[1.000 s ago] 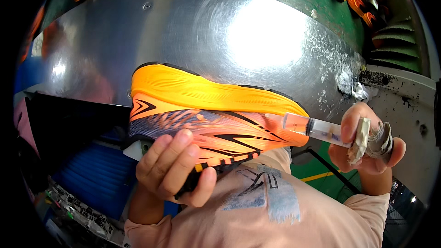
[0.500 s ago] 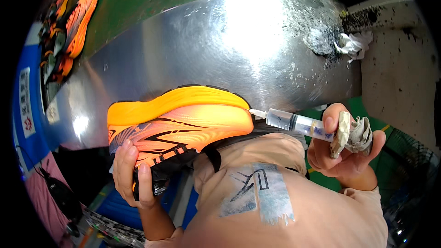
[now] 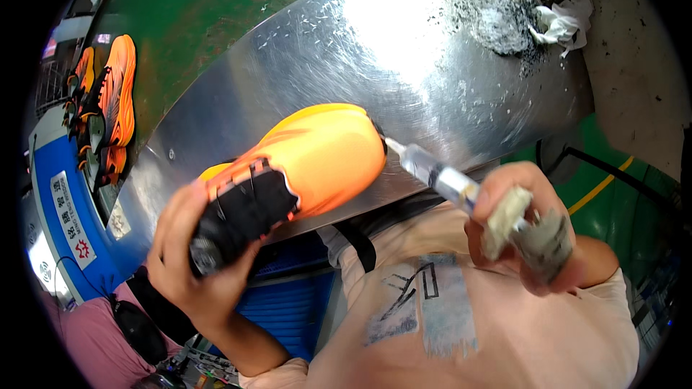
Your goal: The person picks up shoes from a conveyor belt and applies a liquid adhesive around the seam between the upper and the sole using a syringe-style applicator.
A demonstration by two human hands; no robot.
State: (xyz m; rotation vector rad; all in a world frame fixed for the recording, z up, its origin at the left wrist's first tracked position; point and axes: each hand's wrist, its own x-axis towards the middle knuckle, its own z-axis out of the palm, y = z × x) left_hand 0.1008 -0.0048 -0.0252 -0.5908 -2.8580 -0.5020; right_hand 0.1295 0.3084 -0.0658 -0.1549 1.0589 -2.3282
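Observation:
An orange running shoe (image 3: 328,162) with a black collar and yellow-orange sole is tilted over the metal table, toe to the right. My left hand (image 3: 198,274) is closed around its heel and collar, thumb underneath. A clear plastic syringe (image 3: 436,173) sits in my right hand (image 3: 530,184), its nozzle pointing up-left at the toe edge of the sole; whether it touches I cannot tell. At the plunger end, my right fingers also hold a cream lump (image 3: 507,222) and a grey crumpled wad (image 3: 544,245), both blurred.
Shiny metal table (image 3: 310,50) spans beyond the shoe, speckled with dark residue at upper right. A white crumpled cloth (image 3: 566,23) lies there. More orange shoes (image 3: 119,94) stand at far left, near a blue machine panel (image 3: 86,216). A person's pink garment (image 3: 108,346) shows at lower left.
My left hand has turned the shoe so its upper and collar face up more and the side sole shows less. The syringe now slants more steeply, still at the toe. The whole view has shifted.

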